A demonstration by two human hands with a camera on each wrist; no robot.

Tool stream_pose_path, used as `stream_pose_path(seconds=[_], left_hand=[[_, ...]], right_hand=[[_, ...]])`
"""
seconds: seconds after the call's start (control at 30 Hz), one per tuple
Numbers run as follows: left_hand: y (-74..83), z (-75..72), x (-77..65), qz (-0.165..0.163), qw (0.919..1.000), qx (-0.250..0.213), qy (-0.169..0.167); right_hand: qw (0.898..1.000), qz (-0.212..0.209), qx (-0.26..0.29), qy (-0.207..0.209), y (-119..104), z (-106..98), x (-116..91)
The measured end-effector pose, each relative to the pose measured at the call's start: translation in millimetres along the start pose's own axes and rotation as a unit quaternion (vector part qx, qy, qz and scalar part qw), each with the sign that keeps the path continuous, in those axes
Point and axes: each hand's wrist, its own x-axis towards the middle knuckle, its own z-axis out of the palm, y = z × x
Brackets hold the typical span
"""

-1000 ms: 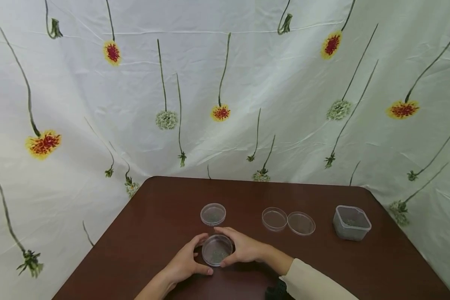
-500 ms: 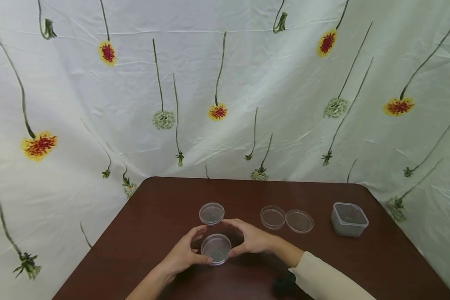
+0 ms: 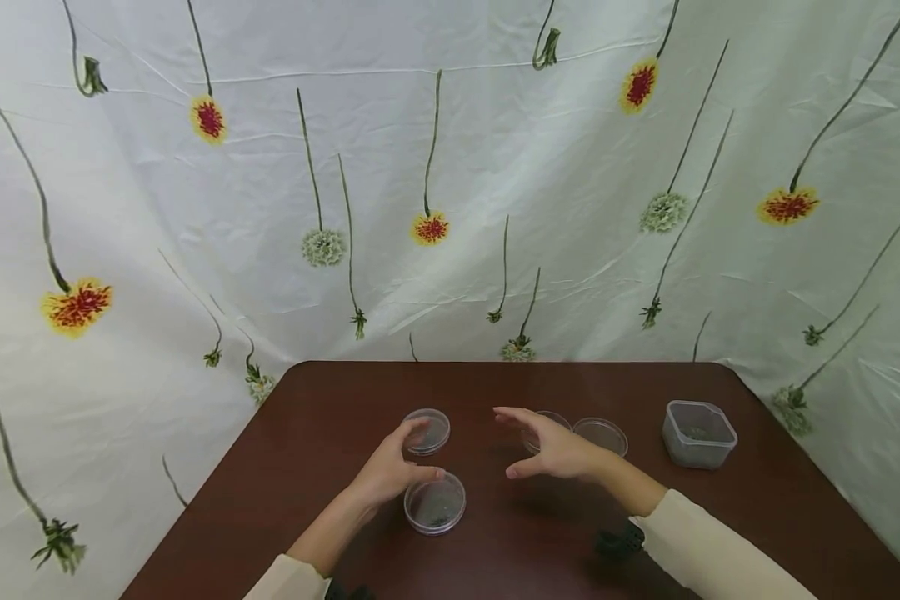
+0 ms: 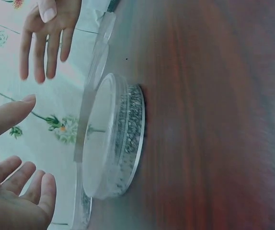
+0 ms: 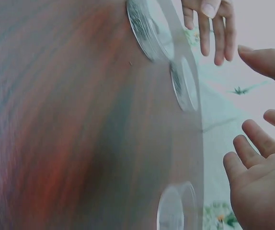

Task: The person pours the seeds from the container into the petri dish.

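A round clear petri dish (image 3: 437, 510) with its lid on sits on the brown table near me. In the left wrist view, small dark grey bits line the inside of this dish (image 4: 135, 120). My left hand (image 3: 386, 477) hovers above and left of it, fingers loosely spread, holding nothing. Behind it stands a second petri dish (image 3: 437, 435), partly covered by my left fingers in the head view. My right hand (image 3: 562, 450) is raised to the right, thumb and fingers apart, nothing in it. It hides part of a clear dish piece (image 3: 555, 418) behind it.
Next to that piece lies another shallow clear dish piece (image 3: 602, 435). A translucent plastic box (image 3: 699, 437), some dark matter in its bottom, stands at the table's right. Behind the table (image 3: 345, 392) hangs a white flower-printed cloth (image 3: 390, 275).
Both hands have come away from the near petri dish, which they flanked a second ago. The right hand has moved right and up; the left has lifted slightly. The dish stays in place.
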Motion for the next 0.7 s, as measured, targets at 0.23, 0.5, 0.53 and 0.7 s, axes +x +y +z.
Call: stream_pose_path(seconds=[0.23,0.5,0.53,0.7], left_hand=[[7.0,15.1,23.1,0.007,0.9996,0.004,-0.029],[18.4,42.9,52.1,0.033,0.9974,0.001,-0.064],[19.4,47.1,55.5,0.032,0.9972,0.0,-0.067],[25.1,70.6,71.9,0.016,0.9976,0.0,-0.068]], right_hand=[[0.999,0.017,-0.017,0.036,2.7,-28.5,-20.8],[0.994,0.042,-0.058,0.085,7.6,-63.3,-54.4],[0.993,0.048,-0.06,0.09,7.8,-67.3,-59.4],[0.988,0.063,-0.074,0.117,7.0,-88.6,-84.0]])
